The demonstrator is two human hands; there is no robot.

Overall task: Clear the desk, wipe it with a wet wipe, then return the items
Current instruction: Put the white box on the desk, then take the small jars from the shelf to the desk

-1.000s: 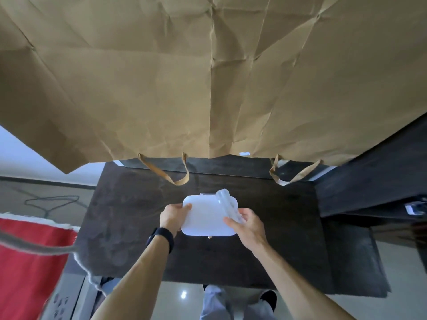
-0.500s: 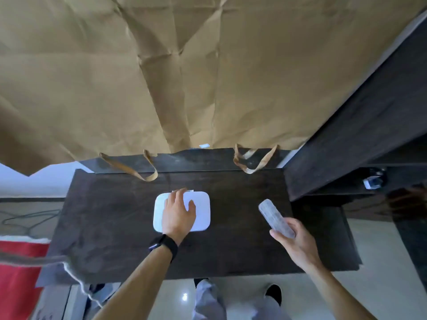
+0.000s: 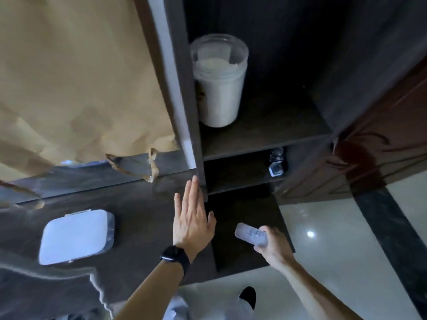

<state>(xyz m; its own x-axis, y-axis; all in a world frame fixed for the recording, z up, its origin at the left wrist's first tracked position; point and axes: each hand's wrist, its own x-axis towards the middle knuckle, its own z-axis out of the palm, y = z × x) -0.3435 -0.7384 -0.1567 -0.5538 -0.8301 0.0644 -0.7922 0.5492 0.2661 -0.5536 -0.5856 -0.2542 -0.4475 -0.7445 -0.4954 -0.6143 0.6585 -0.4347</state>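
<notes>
A white box (image 3: 74,236) is left lying flat on the desk (image 3: 138,211), at about 9 o'clock from the left hand (image 3: 193,218); it appears to be set there as one of the items being returned, though whether wiping is finished cannot be told. The left hand is spread flat with fingers extended toward 12 o'clock, the fingertips touching or nearly touching the edge of the dark shelf unit (image 3: 196,139). Nothing is held in it; it seems to be used for steadying or reaching. A translucent bottle (image 3: 251,236) is wrapped by the right hand (image 3: 272,245), fingers closed around its lower end, the free end pointing to 10 o'clock. It is carried over a lower dark surface at 3 o'clock from the left hand, probably on its way to a resting place. On the shelf at 12 o'clock a white jar (image 3: 219,82) stands upright, apparently stored.
</notes>
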